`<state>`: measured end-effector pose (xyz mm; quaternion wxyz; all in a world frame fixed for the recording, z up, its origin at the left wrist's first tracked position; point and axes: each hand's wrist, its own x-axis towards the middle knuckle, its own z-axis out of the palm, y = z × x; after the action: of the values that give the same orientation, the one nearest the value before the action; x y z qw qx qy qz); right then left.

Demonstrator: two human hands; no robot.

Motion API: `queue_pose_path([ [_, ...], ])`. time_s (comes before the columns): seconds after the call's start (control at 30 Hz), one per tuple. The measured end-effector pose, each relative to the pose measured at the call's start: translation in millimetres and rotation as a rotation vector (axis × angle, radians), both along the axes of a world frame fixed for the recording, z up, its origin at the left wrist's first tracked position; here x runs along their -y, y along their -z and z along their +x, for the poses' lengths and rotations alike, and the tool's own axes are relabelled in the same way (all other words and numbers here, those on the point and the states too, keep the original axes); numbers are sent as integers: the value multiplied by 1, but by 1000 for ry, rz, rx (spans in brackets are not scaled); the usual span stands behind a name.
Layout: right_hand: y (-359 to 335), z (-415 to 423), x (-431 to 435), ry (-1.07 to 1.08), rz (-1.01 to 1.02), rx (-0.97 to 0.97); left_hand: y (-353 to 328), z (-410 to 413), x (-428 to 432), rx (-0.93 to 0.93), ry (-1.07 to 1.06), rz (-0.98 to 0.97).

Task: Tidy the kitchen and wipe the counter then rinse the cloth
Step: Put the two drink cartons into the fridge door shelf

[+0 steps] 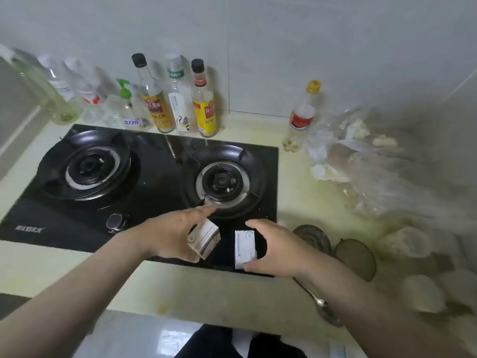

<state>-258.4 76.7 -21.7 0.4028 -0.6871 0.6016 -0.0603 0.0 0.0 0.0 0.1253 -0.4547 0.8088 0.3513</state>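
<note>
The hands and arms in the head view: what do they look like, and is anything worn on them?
Both are bare. The left hand and the right hand have no gloves, and no ring, watch or bracelet shows. The left forearm and the right forearm are uncovered down to the picture's edge; no sleeve is in view.

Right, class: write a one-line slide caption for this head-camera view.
Over a black gas hob, the left hand holds a small carton; the right hand grips a white box.
</note>
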Motion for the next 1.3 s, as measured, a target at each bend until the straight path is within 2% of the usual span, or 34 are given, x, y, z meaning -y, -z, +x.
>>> queue_pose_path([
  [0.13,10,8,-4,29,30,-95,15,3,13,72,118,-83],
  [0.2,14,9,-5,68,27,-80,22,1,16,55,148,-99],
  [0.4,13,21,-9,181,-20,-23,39,5,24,-32,106,-27],
  [0.5,5,24,-14,256,-21,-3,39,6,26,-107,17,29],
  [0.6,-9,26,-20,398,-29,62,29,2,25,-264,-146,125],
  [0.7,-25,25,-26,582,-33,210,12,-6,25,-435,-256,185],
  [0.83,-50,18,-39,783,-78,404,-21,-31,24,-644,-301,235],
  [1.07,-118,-1,-90,1032,-297,688,-78,-88,4,-1087,-316,611],
  [1.17,-137,-13,-129,1127,-412,741,-101,-117,-20,-1161,-267,726],
  [1.3,-161,-24,-192,1227,-584,817,-126,-154,-75,-1161,-248,780],
])
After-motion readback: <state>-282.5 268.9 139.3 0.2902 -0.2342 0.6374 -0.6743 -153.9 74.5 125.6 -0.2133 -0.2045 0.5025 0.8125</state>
